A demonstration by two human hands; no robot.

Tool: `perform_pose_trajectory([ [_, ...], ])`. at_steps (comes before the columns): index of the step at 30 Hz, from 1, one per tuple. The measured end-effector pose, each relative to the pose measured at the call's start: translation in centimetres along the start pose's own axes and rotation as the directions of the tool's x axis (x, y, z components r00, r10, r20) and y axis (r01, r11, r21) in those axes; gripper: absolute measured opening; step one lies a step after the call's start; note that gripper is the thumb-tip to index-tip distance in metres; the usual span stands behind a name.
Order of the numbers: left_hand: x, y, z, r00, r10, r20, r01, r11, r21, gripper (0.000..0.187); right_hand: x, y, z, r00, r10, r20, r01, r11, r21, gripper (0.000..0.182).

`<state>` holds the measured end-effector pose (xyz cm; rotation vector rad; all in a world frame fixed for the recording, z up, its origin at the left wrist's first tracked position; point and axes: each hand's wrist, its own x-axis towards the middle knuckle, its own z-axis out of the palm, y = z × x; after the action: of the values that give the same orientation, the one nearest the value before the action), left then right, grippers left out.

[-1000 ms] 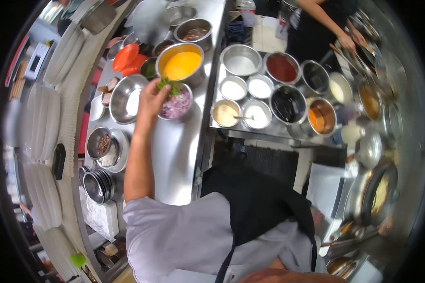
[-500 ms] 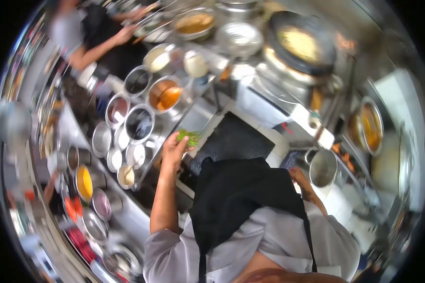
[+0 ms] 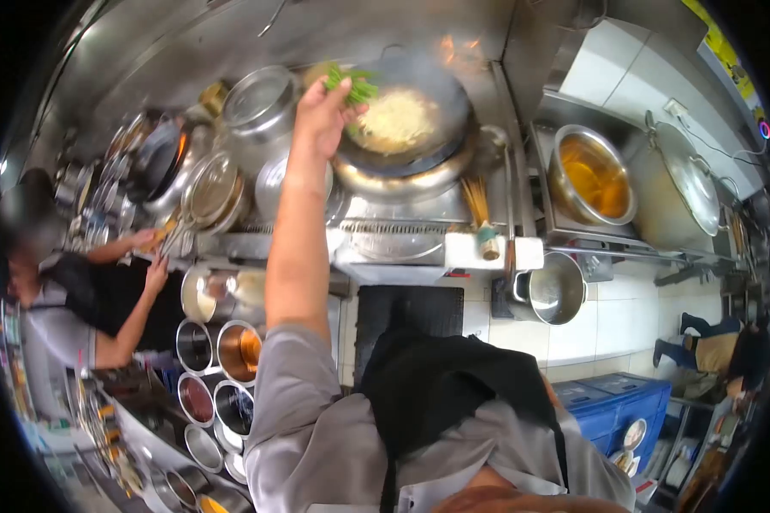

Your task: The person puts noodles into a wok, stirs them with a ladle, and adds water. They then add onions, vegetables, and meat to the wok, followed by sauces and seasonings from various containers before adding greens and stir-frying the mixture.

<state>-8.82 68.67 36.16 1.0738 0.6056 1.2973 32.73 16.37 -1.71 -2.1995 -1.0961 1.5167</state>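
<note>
My left hand (image 3: 323, 120) is stretched far forward, its fingers closed on a bunch of chopped green stalks (image 3: 351, 83). The greens hang over the left edge of a dark wok (image 3: 411, 158) on the stove. Pale yellowish food (image 3: 398, 118) lies in the wok, and steam rises from it. My right hand is hidden behind my body and apron (image 3: 453, 385).
A bamboo brush (image 3: 479, 218) stands at the stove's front edge. A metal bowl of orange liquid (image 3: 607, 184) and a large lidded pot (image 3: 672, 188) are to the right. At left, another person (image 3: 85, 299) works near several ingredient pots (image 3: 239, 350).
I have turned toward the stove. My left hand has gone from beside the ingredient pots to above the wok's edge, still holding the greens. My right hand has dropped out of sight.
</note>
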Motion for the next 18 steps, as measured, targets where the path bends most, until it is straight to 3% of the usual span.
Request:
perform_pose_trajectory([
  [3, 10.6, -4.3, -2.4, 0.993, -0.113, 0.017, 0.114, 0.993, -0.04, 0.023, -1.9, -1.4, 1.8, 0.996, 0.045, -0.08, -0.04, 0.997, 0.071, 0.025],
  [6, 16.0, -8.1, -3.2, 0.958, -0.276, -0.075, 0.273, 0.961, -0.047, 0.023, -2.8, -3.9, 3.3, 0.988, 0.055, -0.147, -0.037, 0.991, 0.127, 0.026],
  [7, 17.5, -9.1, -3.4, 0.959, -0.268, -0.092, 0.265, 0.963, -0.044, 0.017, -2.8, -4.9, 3.8, 0.985, 0.053, -0.165, -0.029, 0.99, 0.141, 0.026],
  [10, 20.8, -12.6, -5.8, 0.977, -0.211, -0.008, 0.2, 0.917, 0.346, 0.013, -2.4, -8.4, 4.2, 0.976, 0.013, -0.216, 0.023, 0.986, 0.166, 0.027],
  [13, 22.6, -12.1, -4.7, 0.931, -0.353, -0.094, 0.331, 0.708, 0.624, 0.016, -1.1, -11.6, 3.7, 0.959, -0.076, -0.272, 0.128, 0.975, 0.179, 0.028],
  [16, 25.5, -12.9, -5.6, 0.881, -0.47, 0.05, 0.308, 0.651, 0.694, 0.012, 0.1, -14.2, 2.6, 0.937, -0.125, -0.327, 0.186, 0.969, 0.161, 0.029],
  [18, 26.5, -12.5, -4.8, 0.881, -0.472, 0.028, 0.277, 0.563, 0.779, 0.015, 0.9, -15.6, 1.5, 0.928, -0.108, -0.358, 0.156, 0.982, 0.107, 0.031],
])
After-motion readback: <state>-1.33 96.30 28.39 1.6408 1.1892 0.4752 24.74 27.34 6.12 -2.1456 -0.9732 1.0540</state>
